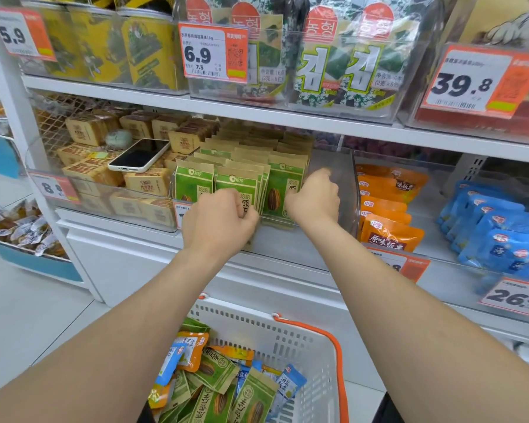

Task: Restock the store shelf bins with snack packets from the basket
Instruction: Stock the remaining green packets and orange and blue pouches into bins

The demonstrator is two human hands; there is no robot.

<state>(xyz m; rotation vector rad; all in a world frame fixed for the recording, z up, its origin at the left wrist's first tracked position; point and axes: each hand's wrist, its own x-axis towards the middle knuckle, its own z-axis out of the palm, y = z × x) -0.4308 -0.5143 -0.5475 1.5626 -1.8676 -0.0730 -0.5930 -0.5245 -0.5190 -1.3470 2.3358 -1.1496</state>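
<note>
**Middle shelf, seed-packet bin: both hands on stock**

Both arms reach forward to the clear bin (345, 178) on the middle shelf (281, 251). The green seed packets (235, 183) stand upright in rows in this bin, filling its left and centre. The right end of the bin shows bare plastic.

The left hand (219, 215) is at the front row, its fingers (248, 222) curled round the front packets and gripping them. The right hand (315, 201) is just to the right of it. Its fingers are curled narrow against the right edge of the rightmost front packet, with the thumb over the packet's face, so that it pinches the packet.

The white basket (287, 340) with its orange handle (338, 355) sits below the arms, in front of the shelf unit. It holds loose packets (214, 389) in green, orange and blue, lying jumbled.

In the neighbouring bin to the left are brown packets (147, 181), and a phone (139, 155) lies face up on top of them. To the right are orange packets (388, 233), and beyond those blue packets (501, 236). Price tags hang on the bin fronts. The shelf above carries seaweed packs (345, 71).
</note>
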